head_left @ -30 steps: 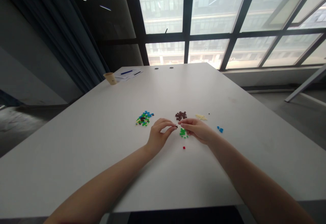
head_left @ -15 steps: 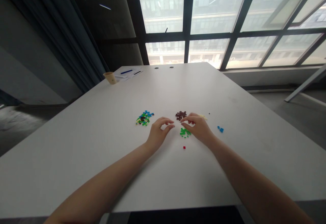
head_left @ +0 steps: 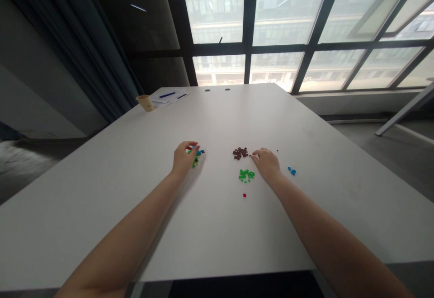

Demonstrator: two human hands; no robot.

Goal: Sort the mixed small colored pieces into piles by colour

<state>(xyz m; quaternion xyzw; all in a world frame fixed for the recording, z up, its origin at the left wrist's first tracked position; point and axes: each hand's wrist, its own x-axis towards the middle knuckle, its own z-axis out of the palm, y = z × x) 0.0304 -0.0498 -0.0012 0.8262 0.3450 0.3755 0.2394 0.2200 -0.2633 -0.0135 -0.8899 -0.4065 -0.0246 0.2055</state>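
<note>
My left hand (head_left: 183, 158) is over the mixed pile of small toy bricks (head_left: 196, 158), with its thumb and fingers curved apart. It covers the left part of that pile; blue, green and dark bricks show past it. Right of the brown brick pile (head_left: 239, 153), my right hand (head_left: 268, 163) has its fingertips pinched together at a tiny brown brick (head_left: 250, 155). Green bricks (head_left: 246, 175) lie in a loose group just nearer to me, and one red brick (head_left: 244, 195) lies below them. My right hand hides the pale yellow bricks.
A few blue bricks (head_left: 292, 171) lie to the right of my right hand, and a tiny dark piece (head_left: 277, 150) lies farther back. At the far left of the white table (head_left: 217, 234) stand a paper cup (head_left: 145, 103) and papers with pens (head_left: 167, 95).
My left hand has moved left from the middle to the mixed pile. My right hand has shifted slightly right, away from the brown and green bricks, uncovering more of both groups.
</note>
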